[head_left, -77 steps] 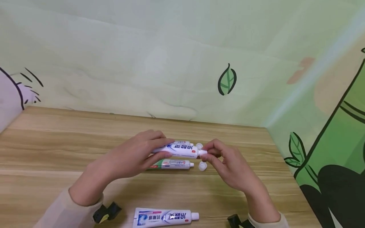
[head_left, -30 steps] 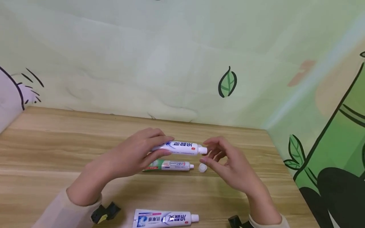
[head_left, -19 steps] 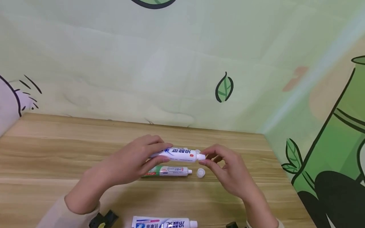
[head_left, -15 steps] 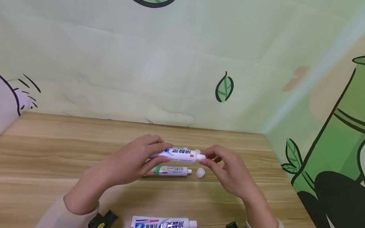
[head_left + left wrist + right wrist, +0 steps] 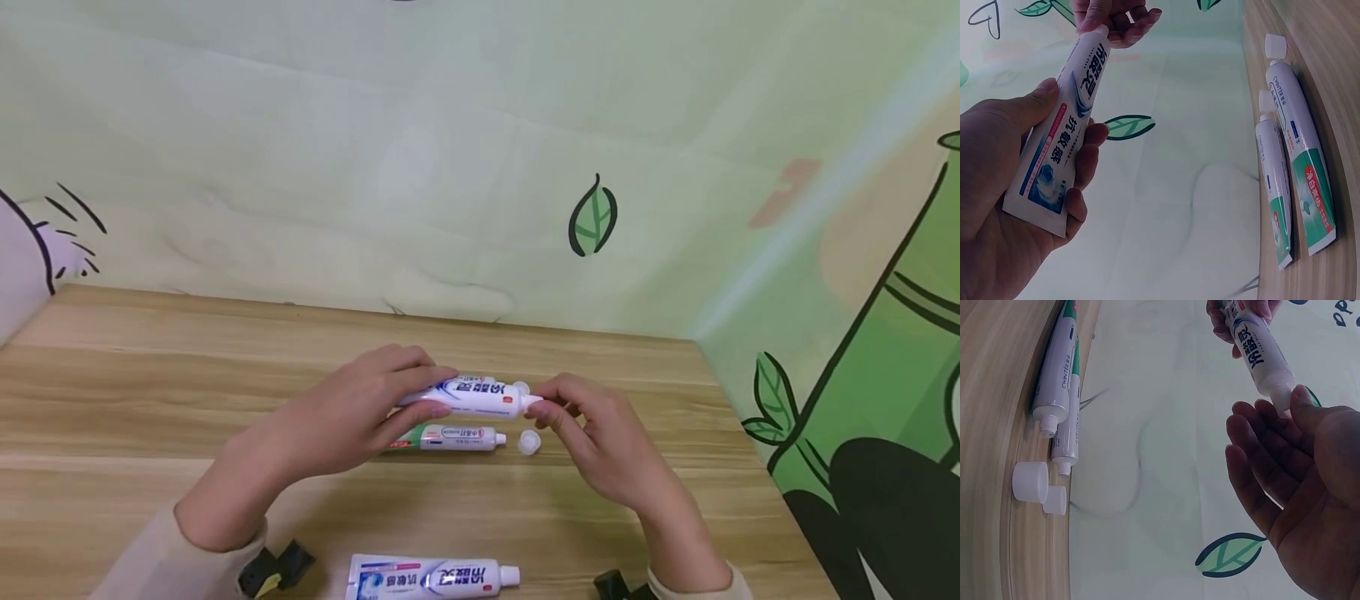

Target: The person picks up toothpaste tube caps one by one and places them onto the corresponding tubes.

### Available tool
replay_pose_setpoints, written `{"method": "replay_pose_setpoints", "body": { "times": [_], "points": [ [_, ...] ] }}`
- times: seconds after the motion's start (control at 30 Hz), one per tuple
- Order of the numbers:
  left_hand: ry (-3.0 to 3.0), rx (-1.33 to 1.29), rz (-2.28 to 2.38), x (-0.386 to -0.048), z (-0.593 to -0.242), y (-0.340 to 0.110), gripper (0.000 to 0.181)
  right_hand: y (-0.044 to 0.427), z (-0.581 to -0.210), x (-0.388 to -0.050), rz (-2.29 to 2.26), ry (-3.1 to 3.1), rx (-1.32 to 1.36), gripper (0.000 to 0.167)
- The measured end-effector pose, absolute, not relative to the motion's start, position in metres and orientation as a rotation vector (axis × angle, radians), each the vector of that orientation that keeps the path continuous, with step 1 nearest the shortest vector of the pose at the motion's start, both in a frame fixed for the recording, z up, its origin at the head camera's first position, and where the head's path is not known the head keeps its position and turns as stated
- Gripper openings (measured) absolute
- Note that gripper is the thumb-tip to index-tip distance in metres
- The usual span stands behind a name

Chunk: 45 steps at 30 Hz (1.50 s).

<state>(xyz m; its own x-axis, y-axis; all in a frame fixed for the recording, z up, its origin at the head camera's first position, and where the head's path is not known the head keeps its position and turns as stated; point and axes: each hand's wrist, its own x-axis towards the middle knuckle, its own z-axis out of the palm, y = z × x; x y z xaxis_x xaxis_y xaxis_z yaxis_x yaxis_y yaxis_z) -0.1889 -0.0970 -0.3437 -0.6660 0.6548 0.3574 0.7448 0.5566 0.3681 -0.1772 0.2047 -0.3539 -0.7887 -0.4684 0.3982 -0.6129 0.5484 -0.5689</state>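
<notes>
Visibility first: head view, far green-and-white tube (image 5: 1275, 187) mostly blocked by the held tube and left hand; its loose cap (image 5: 1055, 500) only peeks out. Near green-and-white tube (image 5: 461, 437) has its tail behind the left hand. Both lie on the tabletop (image 5: 187, 375), nozzles bare. Near loose cap (image 5: 528, 442) in plain sight just beyond its nozzle. Second blue-and-white tube (image 5: 427, 577), capped, clipped by the bottom edge.

Hands: left hand (image 5: 341, 421) has fingers curled round the body of the held blue-and-white tube (image 5: 480, 398), thumb on the printed face, tube above the tabletop. Right hand (image 5: 603, 442) pinches its white tip (image 5: 1281, 400), thumb and index together, other fingers loosely bent. Can't tell if that cap is tight or loose.
</notes>
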Motion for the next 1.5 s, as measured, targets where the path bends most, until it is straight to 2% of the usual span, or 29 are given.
{"method": "replay_pose_setpoints", "body": {
  "times": [0.6,0.83,1.1,1.5],
  "points": [
    [-2.601,-1.189,-0.764,-0.1896,-0.3442,-0.0956,0.04,0.2042,-0.3545,-0.1776,1.147,-2.673,0.885,0.023],
    [-2.637,-1.162,-0.781,-0.1907,-0.3424,-0.0982,0.041,0.206,-0.35,-0.176,1.134,-2.698,0.819,0.014],
    [-2.659,-1.15,-0.811,-0.1898,-0.3414,-0.1,0.041,0.204,-0.3476,-0.1758,1.128,-2.57,0.849,0.028],
    [-2.644,-1.167,-0.771,-0.1898,-0.3413,-0.0994,0.041,0.2014,-0.3495,-0.1768,1.088,-2.469,0.855,0.025]
  ]
}}
